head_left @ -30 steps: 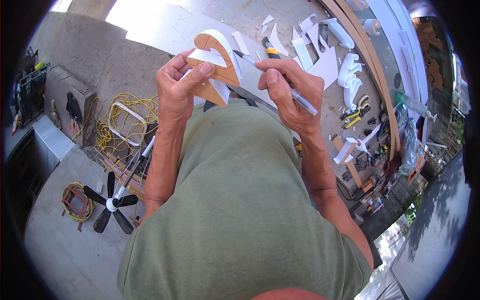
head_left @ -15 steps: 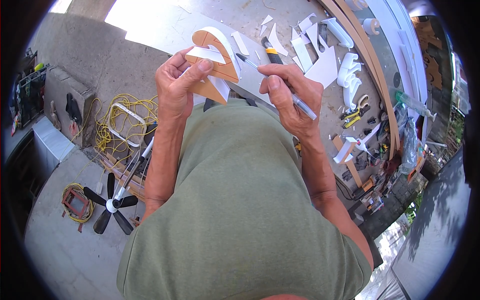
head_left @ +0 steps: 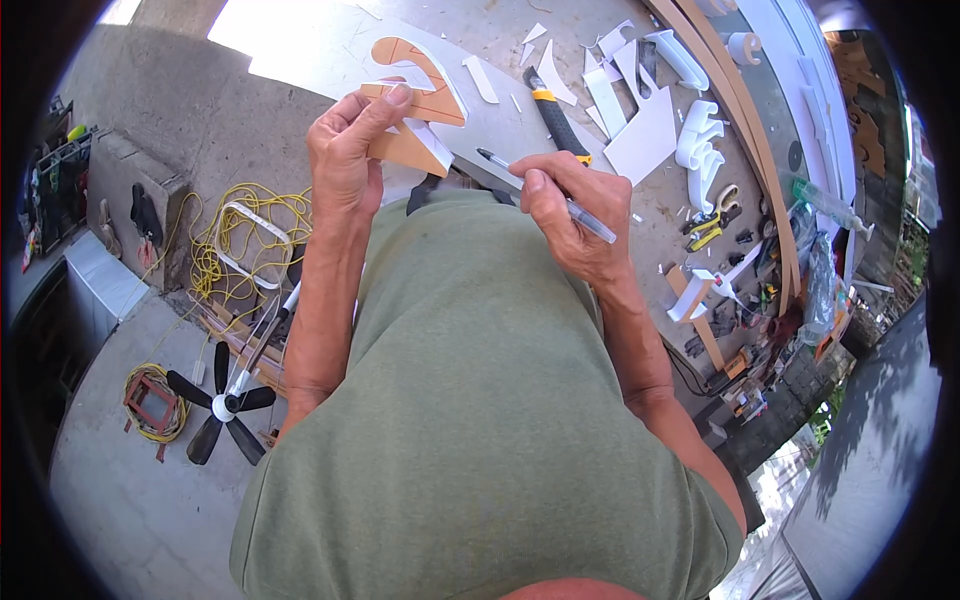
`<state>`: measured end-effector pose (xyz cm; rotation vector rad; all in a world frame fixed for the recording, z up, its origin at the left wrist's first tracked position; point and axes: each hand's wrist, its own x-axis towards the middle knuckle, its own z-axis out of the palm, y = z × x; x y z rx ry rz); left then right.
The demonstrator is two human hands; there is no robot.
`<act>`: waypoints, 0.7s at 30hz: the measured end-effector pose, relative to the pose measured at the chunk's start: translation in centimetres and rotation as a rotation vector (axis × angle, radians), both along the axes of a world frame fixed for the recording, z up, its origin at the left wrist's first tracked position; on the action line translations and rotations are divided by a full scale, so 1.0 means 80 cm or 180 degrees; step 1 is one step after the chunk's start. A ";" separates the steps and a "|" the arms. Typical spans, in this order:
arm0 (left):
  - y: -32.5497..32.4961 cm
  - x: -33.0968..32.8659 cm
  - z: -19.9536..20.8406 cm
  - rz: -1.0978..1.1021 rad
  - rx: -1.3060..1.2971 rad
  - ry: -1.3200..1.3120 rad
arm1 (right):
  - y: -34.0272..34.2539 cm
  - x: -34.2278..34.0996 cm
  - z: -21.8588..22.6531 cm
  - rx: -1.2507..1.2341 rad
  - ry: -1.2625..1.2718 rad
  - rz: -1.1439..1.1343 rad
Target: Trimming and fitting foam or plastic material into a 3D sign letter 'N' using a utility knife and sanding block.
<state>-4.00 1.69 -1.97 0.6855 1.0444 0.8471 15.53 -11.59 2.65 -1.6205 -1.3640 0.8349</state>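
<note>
My left hand [head_left: 345, 150] pinches a curved cut-out shape [head_left: 435, 100] with a tan, line-marked face and white edges, raised above the work surface. Its upper end curls round in a hook, and a tan angular part [head_left: 412, 152] sticks out below my fingers. In my right hand [head_left: 580, 215] is a clear-barrelled pen [head_left: 590, 220], its dark tip pointing up and left, apart from the cut-out. Beyond that hand, a yellow and black utility knife [head_left: 555, 115] lies on the table.
White sheet offcuts [head_left: 640, 135] lie scattered across the table [head_left: 500, 30]. White curved letter-like pieces [head_left: 698, 150], yellow-handled pliers [head_left: 706, 236] and a glue gun [head_left: 735, 280] are at the right. A black-bladed fan [head_left: 222, 408] and tangled yellow cord [head_left: 225, 245] are at the lower left.
The cut-out has turned in my left hand, so its hooked face shows more. My right hand has drawn back slightly toward me, and the pen tip is farther from the cut-out.
</note>
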 end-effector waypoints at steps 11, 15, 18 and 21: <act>0.007 0.005 -0.005 -0.0111 -0.0314 0.0059 | 0.001 0.007 -0.004 -0.0047 0.0657 -0.0404; 0.005 0.001 -0.006 -0.0105 -0.0247 -0.0008 | -0.002 0.009 -0.005 -0.0035 0.0811 -0.0359; 0.004 0.000 -0.009 -0.0066 -0.0192 -0.0020 | -0.003 0.009 -0.001 -0.0146 0.0938 -0.0294; 0.003 0.002 -0.007 -0.0095 -0.0200 -0.0028 | -0.001 0.002 0.000 -0.0141 0.0898 -0.0279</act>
